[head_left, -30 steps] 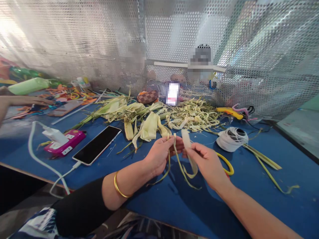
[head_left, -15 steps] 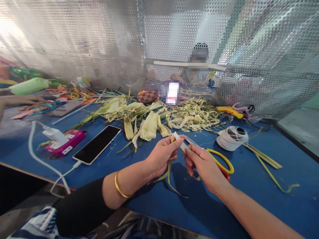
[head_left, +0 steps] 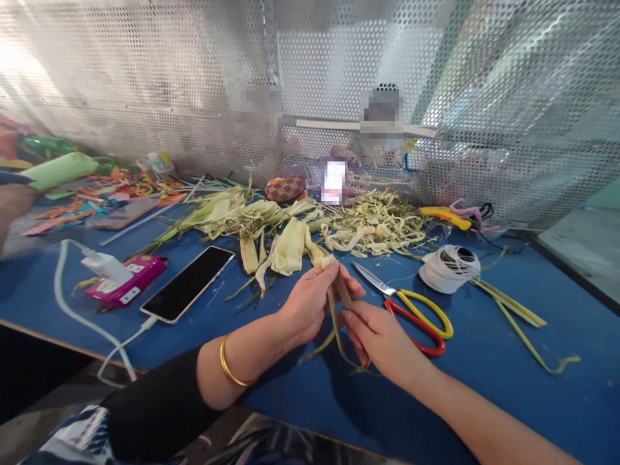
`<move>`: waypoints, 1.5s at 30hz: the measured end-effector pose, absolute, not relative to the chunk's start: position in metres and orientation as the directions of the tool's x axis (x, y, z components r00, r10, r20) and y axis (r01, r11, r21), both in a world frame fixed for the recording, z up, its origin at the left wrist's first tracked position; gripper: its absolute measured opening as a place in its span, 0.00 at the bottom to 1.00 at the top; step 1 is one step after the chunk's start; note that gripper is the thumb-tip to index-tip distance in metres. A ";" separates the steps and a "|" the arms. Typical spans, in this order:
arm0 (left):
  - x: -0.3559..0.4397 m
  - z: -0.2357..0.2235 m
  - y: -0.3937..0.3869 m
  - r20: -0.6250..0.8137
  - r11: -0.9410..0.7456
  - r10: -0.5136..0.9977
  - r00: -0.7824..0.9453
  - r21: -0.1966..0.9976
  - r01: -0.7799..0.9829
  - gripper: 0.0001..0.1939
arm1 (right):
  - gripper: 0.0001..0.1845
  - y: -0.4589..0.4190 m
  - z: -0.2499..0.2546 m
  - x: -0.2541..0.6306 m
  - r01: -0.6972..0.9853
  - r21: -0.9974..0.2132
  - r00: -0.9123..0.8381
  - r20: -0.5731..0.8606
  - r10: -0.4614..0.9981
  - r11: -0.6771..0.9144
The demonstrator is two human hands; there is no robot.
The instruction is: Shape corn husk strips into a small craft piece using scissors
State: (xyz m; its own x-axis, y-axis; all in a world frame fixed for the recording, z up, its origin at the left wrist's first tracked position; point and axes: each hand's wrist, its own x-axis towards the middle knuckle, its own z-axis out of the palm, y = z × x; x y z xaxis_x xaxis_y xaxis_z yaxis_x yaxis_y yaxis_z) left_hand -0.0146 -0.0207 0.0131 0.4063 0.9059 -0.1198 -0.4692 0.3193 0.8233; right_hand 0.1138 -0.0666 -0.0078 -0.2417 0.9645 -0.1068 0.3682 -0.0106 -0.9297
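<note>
My left hand [head_left: 310, 302] pinches the top of a thin green leaf strip [head_left: 334, 323] above the blue table [head_left: 484, 387]. My right hand [head_left: 375, 336] grips the same strip just below, with the fingers closed around it. The strip's loose ends hang down between my hands. A gold bangle sits on my left wrist. Scissors [head_left: 411, 307] with red and yellow handles lie just right of my hands.
Leaf pieces [head_left: 285, 248] and a heap of shreds [head_left: 378, 223] lie behind my hands, a string spool [head_left: 450, 268] to the right. A phone [head_left: 188, 281], a pink power strip [head_left: 123, 278] and its cable lie left. Another person's hand [head_left: 14, 200] shows at far left. Perforated metal screen behind.
My right hand has slid down and toward me along the strip, uncovering the scissors. The pale strip end that stood up between my hands is now folded down.
</note>
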 end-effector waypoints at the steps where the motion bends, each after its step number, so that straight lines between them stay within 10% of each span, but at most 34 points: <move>1: -0.015 0.014 -0.019 -0.127 0.349 0.896 0.426 0.796 -0.495 0.11 | 0.13 -0.067 -0.008 0.114 0.423 -0.906 -0.256 -0.099 0.962 0.020; 11: -0.025 0.024 -0.009 -0.173 0.353 0.907 0.385 0.812 -0.466 0.13 | 0.12 -0.079 0.017 0.114 0.849 -0.393 -0.441 -0.160 0.883 0.353; 16: -0.026 0.027 -0.016 -0.083 0.236 0.881 0.466 0.930 -0.281 0.15 | 0.13 -0.073 0.036 0.135 0.696 -0.639 -0.569 -0.210 0.795 0.329; 20: -0.026 0.032 -0.024 -0.089 0.210 0.809 0.581 0.967 -0.143 0.14 | 0.10 -0.057 0.034 0.146 0.531 -0.820 -0.052 0.222 0.974 0.215; 24: -0.026 0.034 -0.026 -0.165 0.283 0.712 0.683 0.957 -0.064 0.14 | 0.11 -0.051 0.028 0.146 0.284 -0.931 0.020 0.245 0.969 0.229; 45: -0.024 0.027 -0.028 -0.268 0.432 0.558 0.785 0.902 0.001 0.13 | 0.10 -0.053 0.030 0.139 0.274 -0.941 -0.099 0.176 0.979 0.197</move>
State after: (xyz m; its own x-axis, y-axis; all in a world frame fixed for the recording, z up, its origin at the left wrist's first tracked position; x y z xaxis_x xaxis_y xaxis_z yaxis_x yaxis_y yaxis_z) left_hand -0.0235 -0.0280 0.0271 0.7849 0.5584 -0.2683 0.0010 0.4320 0.9019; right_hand 0.1392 -0.0527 0.0302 -0.0992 0.9793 0.1762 0.2739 0.1971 -0.9414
